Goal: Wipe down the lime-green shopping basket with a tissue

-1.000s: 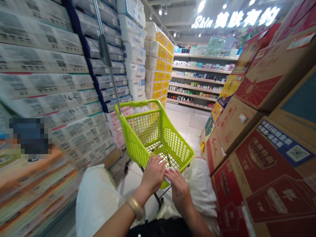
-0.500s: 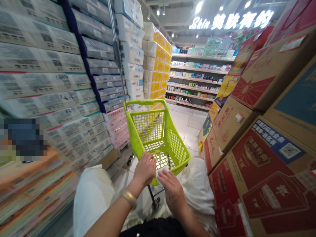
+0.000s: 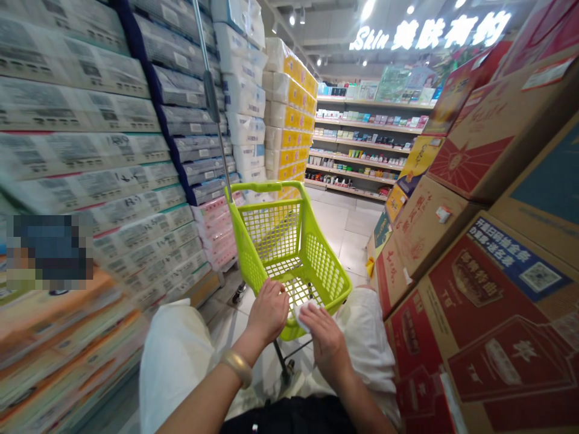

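Observation:
A lime-green plastic shopping cart basket [image 3: 326,260] with lattice walls stands between my knees, with nothing lying in it. My left hand [image 3: 270,308], below a gold bangle [image 3: 237,366], is closed over the basket's near rim. Just to its right, my right hand [image 3: 323,328] presses a white cloth or tissue [image 3: 304,313] against the same rim, its fingers lying over it. Whether the white piece is paper or fabric I cannot tell. A metal pole [image 3: 205,66] rises from the basket's far left corner.
Tall stacks of wrapped paper packs [image 3: 81,111] line the left side. Printed cartons [image 3: 456,301] are piled close on the right. Shelves of small products [image 3: 362,126] stand across the far end of the tiled aisle [image 3: 337,220].
My right hand has slid slightly right along the near rim with the white cloth or tissue. My left hand still grips the rim. The view has shifted slightly.

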Motion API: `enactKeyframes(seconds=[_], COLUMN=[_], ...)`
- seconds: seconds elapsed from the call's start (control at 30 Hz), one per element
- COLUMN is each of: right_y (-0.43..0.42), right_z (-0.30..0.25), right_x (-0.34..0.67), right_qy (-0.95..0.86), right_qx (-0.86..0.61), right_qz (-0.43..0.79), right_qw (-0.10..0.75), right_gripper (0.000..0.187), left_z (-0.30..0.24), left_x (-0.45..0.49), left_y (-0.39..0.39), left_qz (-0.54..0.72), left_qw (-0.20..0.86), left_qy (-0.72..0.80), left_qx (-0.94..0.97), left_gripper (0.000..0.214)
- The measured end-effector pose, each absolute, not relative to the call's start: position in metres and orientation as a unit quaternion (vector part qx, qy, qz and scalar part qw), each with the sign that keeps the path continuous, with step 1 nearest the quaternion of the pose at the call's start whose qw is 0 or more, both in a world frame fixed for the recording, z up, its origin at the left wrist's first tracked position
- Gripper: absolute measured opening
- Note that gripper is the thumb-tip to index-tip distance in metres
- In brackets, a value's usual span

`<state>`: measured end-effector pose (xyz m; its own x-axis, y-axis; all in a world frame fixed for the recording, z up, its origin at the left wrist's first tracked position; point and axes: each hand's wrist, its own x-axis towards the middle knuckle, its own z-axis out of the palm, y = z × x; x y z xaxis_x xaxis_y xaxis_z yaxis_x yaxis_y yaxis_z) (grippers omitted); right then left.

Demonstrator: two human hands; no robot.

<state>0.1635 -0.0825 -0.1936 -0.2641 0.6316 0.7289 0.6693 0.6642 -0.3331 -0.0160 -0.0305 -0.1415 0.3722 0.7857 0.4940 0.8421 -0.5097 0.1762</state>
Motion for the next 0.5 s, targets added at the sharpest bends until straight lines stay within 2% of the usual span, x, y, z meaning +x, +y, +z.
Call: enactKeyframes(seconds=[0.13,0.37,0.5], right_y=[-0.071,-0.087,-0.071], right_z=[-0.194,-0.191,-0.194], right_x=[0.19,0.163,0.189], right_qy=[-0.712,-0.808,-0.742], right_qx=[-0.491,-0.392,-0.458], right_qz=[-0.075,0.006,-0.032], right_qw=[0.496,0.441,0.489], right_gripper=[0.042,0.044,0.042], left_z=[-0.141,-0.141,-0.143], left_x=[-0.017,-0.018,-0.021], left_y=[-0.033,-0.035,-0.034], left_qz=[-0.263,-0.278,-0.273], left_qw=[0.034,0.015,-0.001], left_qy=[-0.494,-0.486,-0.475], left_qx=[-0.828,-0.828,-0.836], left_gripper=[0.03,0.031,0.032])
